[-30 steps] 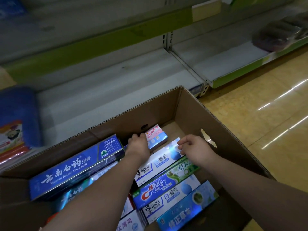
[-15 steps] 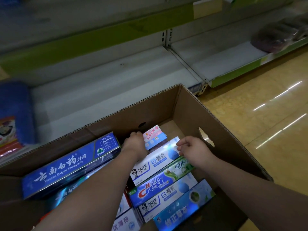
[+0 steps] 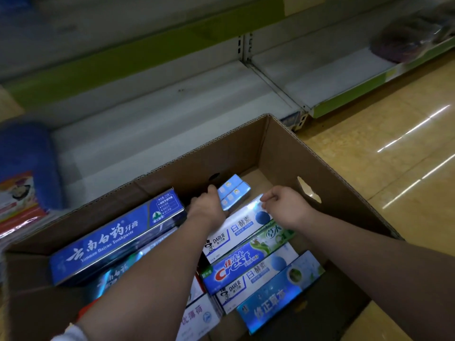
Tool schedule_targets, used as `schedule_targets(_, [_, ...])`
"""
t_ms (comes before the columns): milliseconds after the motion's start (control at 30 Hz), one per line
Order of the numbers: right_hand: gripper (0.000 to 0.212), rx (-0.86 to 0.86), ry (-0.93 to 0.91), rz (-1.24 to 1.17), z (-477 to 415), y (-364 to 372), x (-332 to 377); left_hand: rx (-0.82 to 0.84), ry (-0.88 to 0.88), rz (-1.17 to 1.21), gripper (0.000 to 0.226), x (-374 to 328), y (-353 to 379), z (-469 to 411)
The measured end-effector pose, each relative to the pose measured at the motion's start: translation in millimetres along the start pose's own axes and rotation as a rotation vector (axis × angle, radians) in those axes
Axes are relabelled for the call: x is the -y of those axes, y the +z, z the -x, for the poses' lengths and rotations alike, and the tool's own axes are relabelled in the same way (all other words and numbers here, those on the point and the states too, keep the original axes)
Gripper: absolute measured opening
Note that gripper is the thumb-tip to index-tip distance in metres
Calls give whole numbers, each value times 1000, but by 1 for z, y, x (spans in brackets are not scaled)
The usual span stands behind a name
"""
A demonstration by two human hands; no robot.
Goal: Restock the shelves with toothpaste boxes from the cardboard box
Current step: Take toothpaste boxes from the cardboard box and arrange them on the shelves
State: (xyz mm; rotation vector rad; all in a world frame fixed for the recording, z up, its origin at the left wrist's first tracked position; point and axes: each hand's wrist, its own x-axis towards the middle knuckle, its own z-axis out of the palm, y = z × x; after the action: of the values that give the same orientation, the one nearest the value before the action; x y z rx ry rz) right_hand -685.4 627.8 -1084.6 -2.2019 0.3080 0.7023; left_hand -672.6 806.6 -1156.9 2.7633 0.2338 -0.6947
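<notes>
Head view is showing the left hand (image 3: 208, 209) gripping a small box (image 3: 233, 191) and the right hand (image 3: 286, 206) pinching a Darlie box (image 3: 242, 225); lifting slowly seems best.

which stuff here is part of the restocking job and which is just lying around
Job: cardboard box, toothpaste boxes, small blue box under the left hand, right hand, bare shelf.
Lying about: blue pack, wrapped bundle.

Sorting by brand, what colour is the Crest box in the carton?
Blue, with a red and white logo; the Crest box shows in the head view.
</notes>
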Motion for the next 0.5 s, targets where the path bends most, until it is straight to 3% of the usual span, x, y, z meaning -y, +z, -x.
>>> schedule_targets(100, [14,-5,-29,-15,2,0,4,-96,63,4,49,1,-3,5])
schedule_targets(200, [20,-31,-87,-59,0,-1,3,-194,131,169,46,-2,-6,15])
schedule_targets(300, [64,-78,-181,-92,-6,-5,4,-264,244,253,48,-10,-24,23])
schedule_targets(400, [110,-97,-285,-36,-8,-17,11,-147,439,299,62,-15,-54,30])
schedule_targets(500, [115,56,-368,-48,-4,-31,17,62,578,316,70,-14,-84,39])
